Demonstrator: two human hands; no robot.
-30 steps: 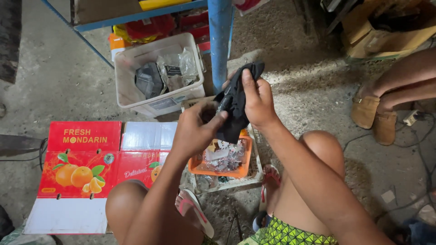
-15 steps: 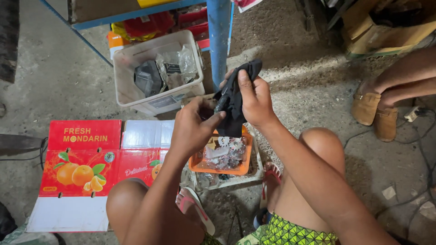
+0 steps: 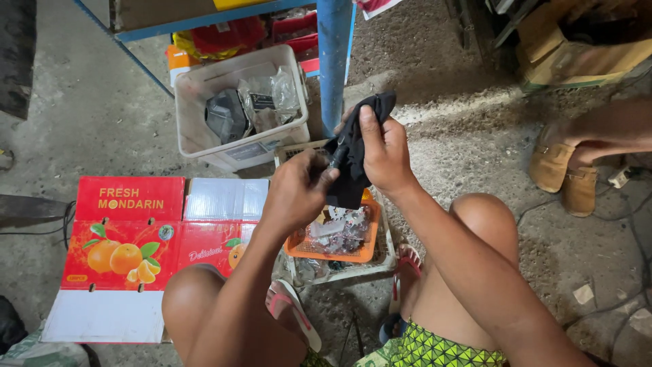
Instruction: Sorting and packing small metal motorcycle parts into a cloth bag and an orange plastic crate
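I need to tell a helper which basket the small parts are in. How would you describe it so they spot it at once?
Start from the blue post; the hands work a black cloth in front of it. Right beneath them sits the orange basket, shallow and meshed, holding clear bags of small parts. The white bin behind it is taller.
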